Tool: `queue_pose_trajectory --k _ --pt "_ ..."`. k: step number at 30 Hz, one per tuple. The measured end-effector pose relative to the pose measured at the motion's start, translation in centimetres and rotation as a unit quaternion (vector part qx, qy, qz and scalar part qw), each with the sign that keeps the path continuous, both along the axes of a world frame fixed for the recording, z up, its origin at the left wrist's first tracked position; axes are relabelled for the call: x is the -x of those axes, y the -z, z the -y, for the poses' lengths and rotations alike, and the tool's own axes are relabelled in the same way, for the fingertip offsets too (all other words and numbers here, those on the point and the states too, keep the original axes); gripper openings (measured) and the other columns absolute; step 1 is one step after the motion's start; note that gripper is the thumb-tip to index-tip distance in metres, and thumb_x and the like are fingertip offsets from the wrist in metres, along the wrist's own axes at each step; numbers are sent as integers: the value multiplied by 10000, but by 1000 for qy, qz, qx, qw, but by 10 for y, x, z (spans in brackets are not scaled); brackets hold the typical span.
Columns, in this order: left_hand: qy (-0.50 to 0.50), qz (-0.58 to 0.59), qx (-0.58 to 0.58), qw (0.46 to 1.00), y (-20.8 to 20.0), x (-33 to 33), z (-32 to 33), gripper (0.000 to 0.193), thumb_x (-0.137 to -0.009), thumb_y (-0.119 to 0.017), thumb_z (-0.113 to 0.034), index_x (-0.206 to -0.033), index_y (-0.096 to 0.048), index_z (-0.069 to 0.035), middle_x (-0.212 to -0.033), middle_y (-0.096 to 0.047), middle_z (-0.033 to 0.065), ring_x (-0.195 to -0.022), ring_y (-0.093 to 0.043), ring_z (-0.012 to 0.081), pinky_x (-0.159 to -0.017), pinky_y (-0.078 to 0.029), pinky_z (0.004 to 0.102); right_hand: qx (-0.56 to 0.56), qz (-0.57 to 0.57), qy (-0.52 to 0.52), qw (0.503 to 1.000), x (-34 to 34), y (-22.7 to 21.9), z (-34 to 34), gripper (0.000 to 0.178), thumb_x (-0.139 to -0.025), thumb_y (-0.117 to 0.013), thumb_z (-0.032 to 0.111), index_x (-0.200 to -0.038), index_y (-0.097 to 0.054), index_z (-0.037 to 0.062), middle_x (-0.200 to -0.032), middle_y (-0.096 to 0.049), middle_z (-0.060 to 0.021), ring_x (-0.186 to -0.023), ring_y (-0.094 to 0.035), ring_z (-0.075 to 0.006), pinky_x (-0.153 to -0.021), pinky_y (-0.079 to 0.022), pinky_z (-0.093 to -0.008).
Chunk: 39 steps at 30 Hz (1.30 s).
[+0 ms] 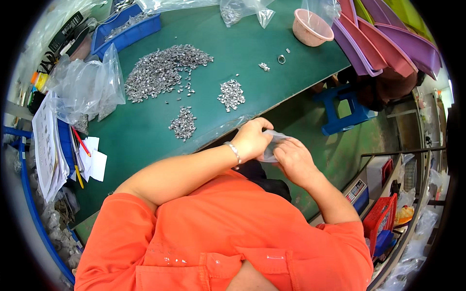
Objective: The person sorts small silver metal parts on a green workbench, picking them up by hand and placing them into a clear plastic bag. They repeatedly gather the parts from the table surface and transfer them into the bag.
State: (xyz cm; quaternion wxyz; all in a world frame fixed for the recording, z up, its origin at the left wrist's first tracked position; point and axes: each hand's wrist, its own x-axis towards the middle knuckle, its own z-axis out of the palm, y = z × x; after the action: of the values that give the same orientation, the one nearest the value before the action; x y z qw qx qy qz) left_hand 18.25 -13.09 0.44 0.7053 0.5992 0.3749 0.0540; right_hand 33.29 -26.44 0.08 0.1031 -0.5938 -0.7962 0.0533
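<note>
While left hand [250,139] pinches plastic [270,153], right hand [297,162] (knuckles up) does likewise.

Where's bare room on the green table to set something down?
Two patches on the green table: between the loose white paper and the nearest small metal-part pile; and between the large pile and the pink bowl, below the far clear bag. Crowded: the left end, with blue tray, clear bags and papers.
</note>
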Motion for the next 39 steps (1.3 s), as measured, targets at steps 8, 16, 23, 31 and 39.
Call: queue_pose_trajectory --k 8,16,23,31,39 --pt "398 77 -478 779 9 56 -11 274 -814 -769 -288 -939 -676 -63 -995 -631 101 -908 -666 315 -781 -553 432 108 68 -67 990 13 -35 2 72 -790 -714 114 -817 -742 54 -925 -707 -154 -1004 -664 -339 -962 -455 -479" --pt "302 -12 -453 839 35 78 3 131 -892 -569 -64 -966 -652 6 -994 -627 226 -961 -676 395 -855 -550 462 -42 -344 64 936 13 -25 -102 338 -879 -782 142 -1154 -662 -14 -1200 -688 -159 -1124 -663 -298 -981 -512 -378" --pt "272 -46 -451 849 37 62 2 193 -882 -573 -44 -1049 -636 29 -1146 -591 290 -1054 -670 415 -916 -556 450 -109 -142 -28 983 54 15 -179 384 -868 -774 209 -1174 -622 33 -1278 -559 -189 -1205 -531 -397 -1025 -449 -466" --pt "202 4 -454 868 42 61 0 225 -804 -632 19 -1028 -653 7 -1201 -529 364 -1017 -653 477 -913 -532 484 -191 -105 -89 972 48 21 -188 265 -843 -776 128 -729 -549 53 -812 -560 -109 -775 -574 -317 -711 -509 -418" --pt "222 -4 -380 898 31 56 -6 176 -841 -655 -5 -1013 -686 -16 -1202 -529 369 -997 -651 478 -881 -537 490 -241 -236 4 942 46 20 -205 360 -829 -806 82 -656 -493 43 -606 -530 -102 -512 -508 -270 -516 -468 -357"
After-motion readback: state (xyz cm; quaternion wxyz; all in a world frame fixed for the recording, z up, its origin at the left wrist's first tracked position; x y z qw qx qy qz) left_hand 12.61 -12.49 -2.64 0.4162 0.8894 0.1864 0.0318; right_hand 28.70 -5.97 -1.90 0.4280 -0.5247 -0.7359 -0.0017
